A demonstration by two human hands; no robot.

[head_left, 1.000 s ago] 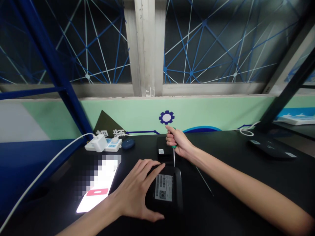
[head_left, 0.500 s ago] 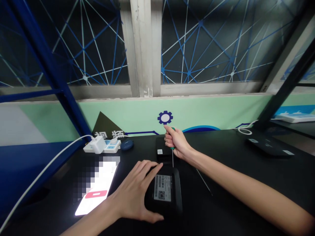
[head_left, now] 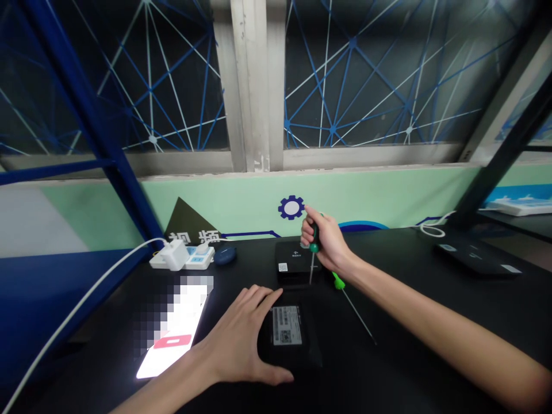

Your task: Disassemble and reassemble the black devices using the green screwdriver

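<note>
The left hand (head_left: pixel 239 339) lies spread over the edge of a flat black plastic box (head_left: pixel 293 351), long axis running forward. The right hand (head_left: pixel 326 241) fist-grips a green-handled steel screwdriver (head_left: pixel 314 241) upright — shaft just above a second black box (head_left: pixel 291 259).

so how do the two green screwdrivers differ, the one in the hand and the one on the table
The held screwdriver in the right hand stands nearly upright, tip down by the far black box; the lying screwdriver rests slanted on the table. The held screwdriver's handle is mostly inside the fingers; the lying screwdriver's bright green handle shows beside the forearm. Both have green handles and thin metal shafts.
</note>
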